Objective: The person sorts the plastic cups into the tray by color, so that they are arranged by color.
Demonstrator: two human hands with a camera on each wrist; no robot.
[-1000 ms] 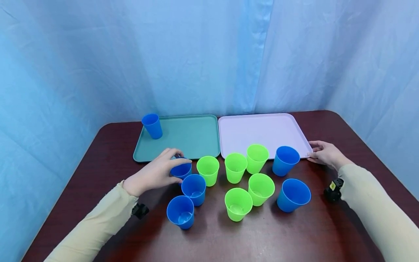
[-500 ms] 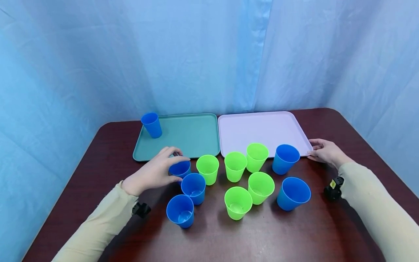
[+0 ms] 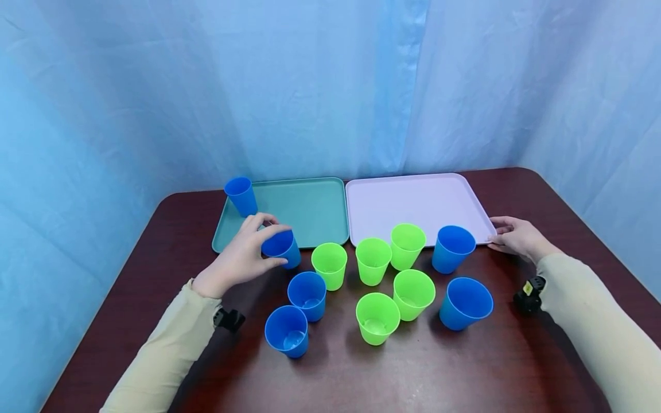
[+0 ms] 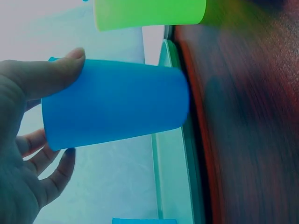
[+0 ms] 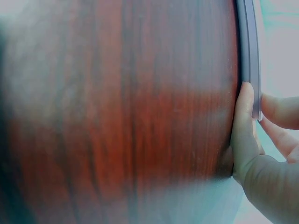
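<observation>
My left hand (image 3: 242, 255) grips a blue cup (image 3: 281, 248), lifted off the table near the front edge of the teal tray (image 3: 310, 215). In the left wrist view the thumb and fingers wrap round this blue cup (image 4: 114, 114) beside the teal tray's rim (image 4: 175, 140). Another blue cup (image 3: 241, 196) stands on the teal tray's far left corner. My right hand (image 3: 513, 236) rests at the front right corner of the lilac tray (image 3: 413, 201); its thumb and fingers (image 5: 245, 116) touch the lilac tray's rim (image 5: 247, 46).
Several green cups (image 3: 373, 261) and blue cups (image 3: 307, 295) stand upright on the dark wooden table (image 3: 361, 373) in front of the trays. Two more blue cups (image 3: 453, 248) stand near my right hand. Blue curtains close in the back and sides.
My left hand has lifted its blue cup off the table and moved it back toward the teal tray. The right hand stays at the lilac tray's corner.
</observation>
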